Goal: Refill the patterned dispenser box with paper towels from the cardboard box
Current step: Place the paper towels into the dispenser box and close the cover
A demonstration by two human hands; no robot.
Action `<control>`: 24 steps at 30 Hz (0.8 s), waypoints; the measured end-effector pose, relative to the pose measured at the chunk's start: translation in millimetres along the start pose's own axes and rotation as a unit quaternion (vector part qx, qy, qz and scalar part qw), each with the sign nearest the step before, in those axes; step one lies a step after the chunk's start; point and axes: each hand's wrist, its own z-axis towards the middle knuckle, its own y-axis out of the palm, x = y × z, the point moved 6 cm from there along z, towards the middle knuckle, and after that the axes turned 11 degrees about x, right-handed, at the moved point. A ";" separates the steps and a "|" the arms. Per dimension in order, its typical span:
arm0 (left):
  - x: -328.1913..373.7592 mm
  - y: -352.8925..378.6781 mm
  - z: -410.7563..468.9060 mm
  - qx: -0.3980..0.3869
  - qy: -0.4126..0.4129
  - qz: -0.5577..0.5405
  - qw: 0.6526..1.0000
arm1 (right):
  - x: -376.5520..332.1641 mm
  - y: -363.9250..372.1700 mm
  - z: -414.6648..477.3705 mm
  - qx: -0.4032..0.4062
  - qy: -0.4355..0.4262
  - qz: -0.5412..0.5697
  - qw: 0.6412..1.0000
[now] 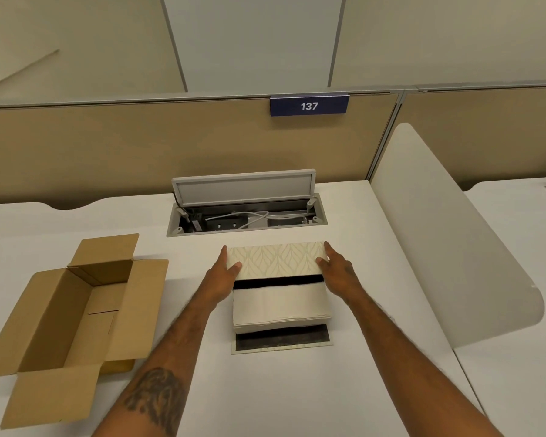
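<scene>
The dispenser box (281, 298) sits at the centre of the white bench (297, 389), at 12 o'clock from the person. The left hand (223, 272) and the right hand (336, 269) hold its patterned lid (278, 258) by the two short ends, fingers (234, 266) pressed against the lid's sides. A dark gap shows between the lid and the stack of paper towels (281, 305) in the base below. The cardboard box (67, 320) lies at 9 o'clock, flaps open, well apart from the dispenser. An open cable tray (246, 216) is recessed in the bench beyond the lid.
</scene>
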 end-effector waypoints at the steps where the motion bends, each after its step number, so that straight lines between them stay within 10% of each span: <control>1: 0.3 -0.5 -1.0 -0.002 0.009 0.007 1.000 | 1.2 -0.8 0.4 -0.001 0.001 -0.001 1.000; 24: -43.9 0.7 -73.4 -0.070 0.108 0.102 0.986 | 54.4 -4.7 -79.5 -0.032 -0.127 -0.024 0.991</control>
